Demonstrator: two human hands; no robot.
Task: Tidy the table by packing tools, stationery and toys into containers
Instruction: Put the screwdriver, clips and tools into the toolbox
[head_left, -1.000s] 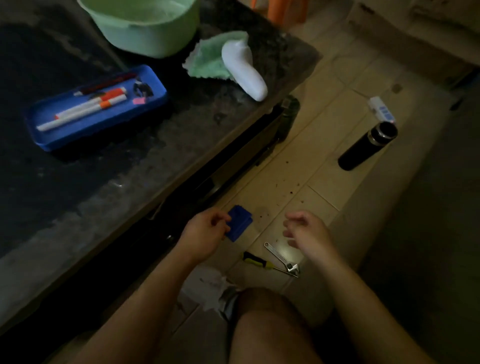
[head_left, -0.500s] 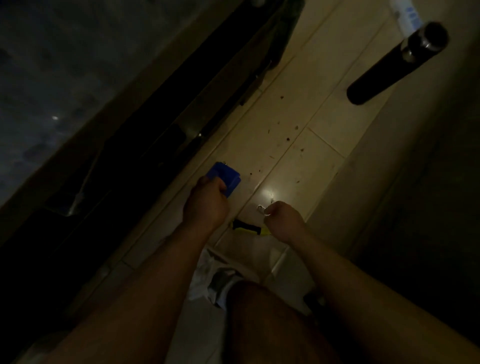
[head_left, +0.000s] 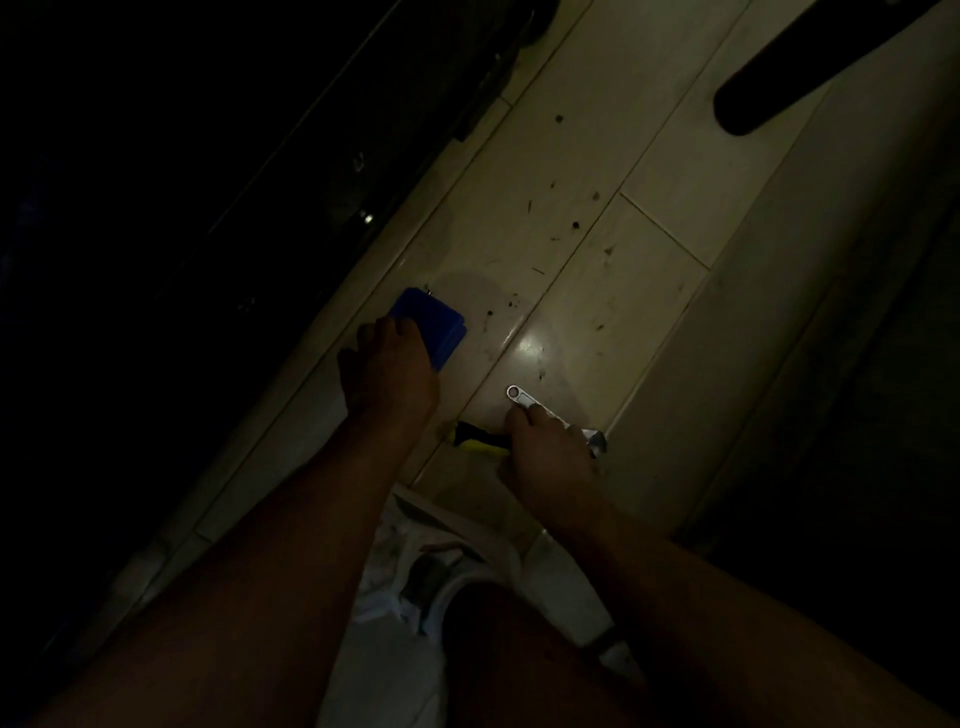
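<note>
On the pale tiled floor (head_left: 649, 171), a blue box (head_left: 431, 317) is gripped by the curled fingers of the left hand (head_left: 387, 374). Near it, a silver wrench (head_left: 522, 396) is held at mid-shaft by the right hand (head_left: 548, 457), fingers curled round it. A yellow-and-black screwdriver (head_left: 475, 439) lies partly hidden beneath that hand. A black cylinder (head_left: 779, 78) lies well apart.

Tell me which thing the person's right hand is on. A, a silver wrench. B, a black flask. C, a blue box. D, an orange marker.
A: the right hand curls over the silver wrench on the floor tile, beside a yellow-handled screwdriver, while the left hand holds the blue box.
</note>
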